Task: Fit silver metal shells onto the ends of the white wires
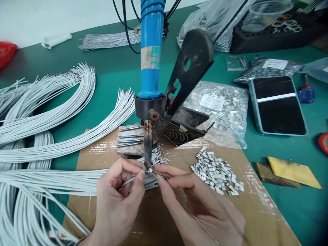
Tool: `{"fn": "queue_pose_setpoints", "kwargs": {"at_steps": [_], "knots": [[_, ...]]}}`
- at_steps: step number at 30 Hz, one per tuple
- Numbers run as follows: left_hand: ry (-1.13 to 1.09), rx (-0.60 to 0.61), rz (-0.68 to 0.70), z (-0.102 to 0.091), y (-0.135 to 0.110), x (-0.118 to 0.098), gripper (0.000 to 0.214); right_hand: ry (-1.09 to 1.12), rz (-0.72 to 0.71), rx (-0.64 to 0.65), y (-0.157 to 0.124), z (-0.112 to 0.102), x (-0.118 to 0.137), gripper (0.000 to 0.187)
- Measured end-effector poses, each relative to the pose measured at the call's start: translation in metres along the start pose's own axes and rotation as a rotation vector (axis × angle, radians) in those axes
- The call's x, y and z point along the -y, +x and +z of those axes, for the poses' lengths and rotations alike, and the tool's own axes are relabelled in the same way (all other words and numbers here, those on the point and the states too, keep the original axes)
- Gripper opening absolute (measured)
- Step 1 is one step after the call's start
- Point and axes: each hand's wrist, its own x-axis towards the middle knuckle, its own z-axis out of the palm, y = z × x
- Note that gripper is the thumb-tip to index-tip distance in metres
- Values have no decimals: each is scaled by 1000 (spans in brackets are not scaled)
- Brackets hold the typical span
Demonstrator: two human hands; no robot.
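A blue-handled soldering iron [151, 54] hangs tip down in a black holder [191, 68], its hot end between my hands. My left hand [119, 196] pinches a white cable [127, 181] just under the tip. A small shiny metal piece [150, 169] sits at the cable's end, close to the tip; whether they touch, I cannot tell. My right hand [198, 198] is closed on a thin solder wire [202, 226], which trails down past the palm. Behind the fingers lies a bundle of white cables [84, 177], its ends partly hidden by my hands.
Brown cardboard [225, 218] covers the green table. Loose metal pieces [215, 171] are heaped right of my hands, before a bag of similar pieces [225, 109]. A phone [279, 106] and a yellow sponge [294, 171] lie farther right. Coiled cables [51, 119] fill the left.
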Motion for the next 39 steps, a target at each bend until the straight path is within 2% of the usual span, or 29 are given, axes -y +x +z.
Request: {"fn": "queue_pose_setpoints", "kwargs": {"at_steps": [24, 29, 39], "knots": [[-27, 18, 67, -4, -1, 5, 14, -35, -107, -53, 1, 5, -1, 19], [3, 33, 60, -5, 1, 6, 14, -31, -98, -25, 2, 4, -5, 18], [-11, 8, 54, -4, 0, 3, 12, -17, -86, -56, 1, 5, -1, 19]]}}
